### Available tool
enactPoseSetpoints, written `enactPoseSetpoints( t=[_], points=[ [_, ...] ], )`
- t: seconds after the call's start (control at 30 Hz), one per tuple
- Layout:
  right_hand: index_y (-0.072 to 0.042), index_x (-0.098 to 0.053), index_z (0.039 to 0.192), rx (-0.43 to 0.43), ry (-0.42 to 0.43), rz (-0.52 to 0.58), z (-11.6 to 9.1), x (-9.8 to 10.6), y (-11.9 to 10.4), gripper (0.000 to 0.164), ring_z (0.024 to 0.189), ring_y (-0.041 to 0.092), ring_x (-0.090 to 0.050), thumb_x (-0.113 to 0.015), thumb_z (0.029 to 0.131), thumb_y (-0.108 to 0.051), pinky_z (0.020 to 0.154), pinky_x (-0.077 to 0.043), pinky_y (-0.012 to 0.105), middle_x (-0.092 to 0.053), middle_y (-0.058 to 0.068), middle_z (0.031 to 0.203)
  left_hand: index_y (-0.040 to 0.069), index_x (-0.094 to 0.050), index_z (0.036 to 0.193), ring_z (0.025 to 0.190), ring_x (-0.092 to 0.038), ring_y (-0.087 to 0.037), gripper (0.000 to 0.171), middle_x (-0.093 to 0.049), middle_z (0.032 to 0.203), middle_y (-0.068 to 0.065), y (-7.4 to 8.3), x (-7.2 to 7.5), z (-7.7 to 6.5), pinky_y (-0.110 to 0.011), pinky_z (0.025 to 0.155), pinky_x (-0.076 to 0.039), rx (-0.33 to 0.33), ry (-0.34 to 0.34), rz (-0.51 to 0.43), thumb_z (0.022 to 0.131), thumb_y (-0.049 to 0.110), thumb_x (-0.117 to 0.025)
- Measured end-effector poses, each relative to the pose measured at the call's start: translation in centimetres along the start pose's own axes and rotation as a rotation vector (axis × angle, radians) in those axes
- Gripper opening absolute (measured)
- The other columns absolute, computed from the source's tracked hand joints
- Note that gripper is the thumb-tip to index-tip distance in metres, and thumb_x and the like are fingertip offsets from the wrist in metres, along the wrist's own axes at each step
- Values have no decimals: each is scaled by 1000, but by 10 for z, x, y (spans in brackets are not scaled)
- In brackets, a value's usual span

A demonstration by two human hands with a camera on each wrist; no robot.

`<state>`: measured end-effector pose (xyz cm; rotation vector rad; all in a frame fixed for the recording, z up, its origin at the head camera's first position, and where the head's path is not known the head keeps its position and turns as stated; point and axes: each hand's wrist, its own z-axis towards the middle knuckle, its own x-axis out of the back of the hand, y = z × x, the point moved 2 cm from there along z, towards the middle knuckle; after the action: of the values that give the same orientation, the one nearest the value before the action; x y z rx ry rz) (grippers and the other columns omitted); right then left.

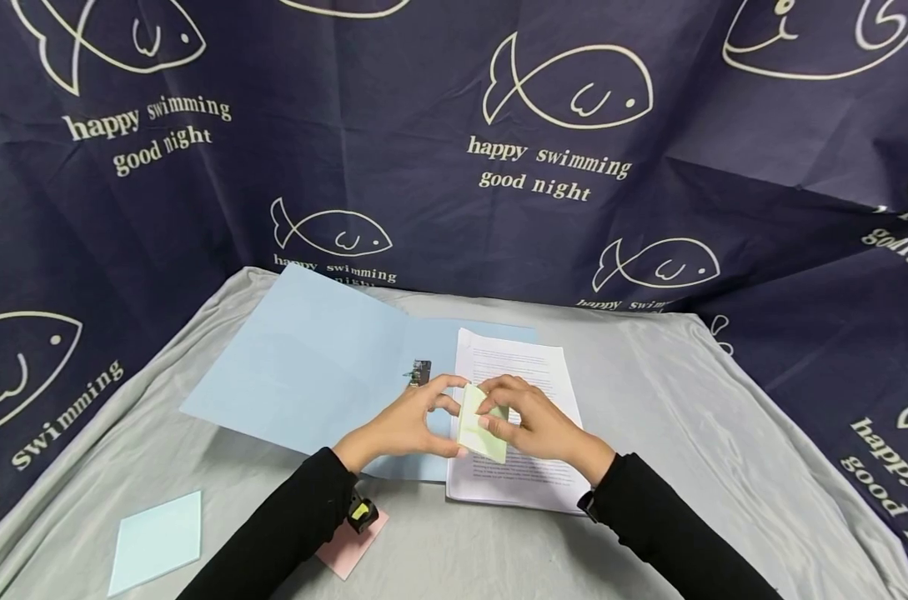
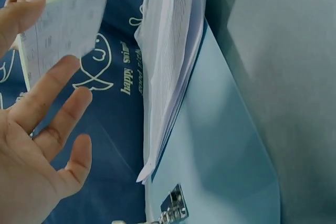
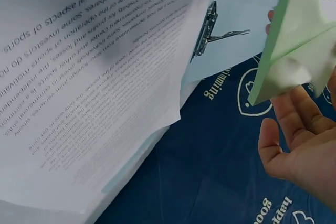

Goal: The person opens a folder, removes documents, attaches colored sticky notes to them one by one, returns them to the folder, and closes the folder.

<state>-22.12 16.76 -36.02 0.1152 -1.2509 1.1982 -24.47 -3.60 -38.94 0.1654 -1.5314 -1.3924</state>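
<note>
Between my left hand's [image 1: 404,427] thumb and fingertips is a pale green sticky note pad [image 1: 472,433], gripped by its edges above a stack of printed paper [image 1: 514,487]. Thumb and fingers of my right hand [image 1: 539,423] pinch the pad's top sheet, which bends up from the rest in the right wrist view, leaving a gap above the pad's thick green edge [image 3: 270,51]. The pad's back, with faint print, faces the left wrist camera. Under the paper lies an opened light blue folder [image 1: 311,358] with a metal clip [image 1: 421,372] near its fold.
On the grey cloth [image 1: 649,375] at the lower left lies a light blue note pad [image 1: 157,542]. A pink note pad [image 1: 352,546] is partly hidden under my left forearm. Behind the table hangs a dark blue curtain [image 1: 423,167] with fish drawings.
</note>
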Motion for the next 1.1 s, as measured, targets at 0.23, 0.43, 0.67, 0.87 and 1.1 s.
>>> enactPoseSetpoints(
  t=[0.23, 0.43, 0.67, 0.87, 1.1],
  points=[
    [-11, -62, 84, -51, 15, 24, -2, -7, 3, 7, 103, 24, -55, -61, 89, -7, 83, -45, 42, -59, 8, 110, 7, -34, 138, 90, -60, -10, 81, -68, 93, 10, 3, -4, 1, -49, 84, -41, -12, -64, -155, 70, 6, -79],
    [-11, -61, 84, -80, 46, 25, -4, -10, 6, 7, 102, 24, -56, -62, 88, -6, 84, -44, 43, -61, 6, 106, 4, -37, 137, 83, -62, -13, 81, -67, 90, 4, 8, -7, 2, -36, 74, -48, 43, -67, -193, 70, 14, -81],
    [-9, -59, 81, -15, 194, -50, -7, -10, 9, 9, 77, 13, -55, -66, 83, -4, 66, -48, 35, -59, -1, 86, 0, -52, 123, 68, -63, -13, 51, -62, 81, -3, 11, -7, 4, -28, 58, -50, 60, 17, -107, 76, -3, -70],
    [-7, -61, 84, 140, 183, -216, -11, -5, 8, 18, 64, 7, -45, -75, 74, -2, 61, -40, 29, -53, -6, 74, 5, -59, 113, 63, -59, -9, 38, -58, 73, 3, 10, -3, 2, -27, 57, -48, 55, 98, 36, 77, 0, -69],
    [-11, -58, 77, 102, 122, -165, -13, -3, 9, 16, 62, 5, -45, -71, 80, -2, 57, -41, 27, -50, -9, 71, 8, -60, 106, 60, -57, -6, 31, -56, 67, 7, 13, 0, -2, -26, 57, -47, 3, 142, 107, 77, 2, -69]
  ],
)
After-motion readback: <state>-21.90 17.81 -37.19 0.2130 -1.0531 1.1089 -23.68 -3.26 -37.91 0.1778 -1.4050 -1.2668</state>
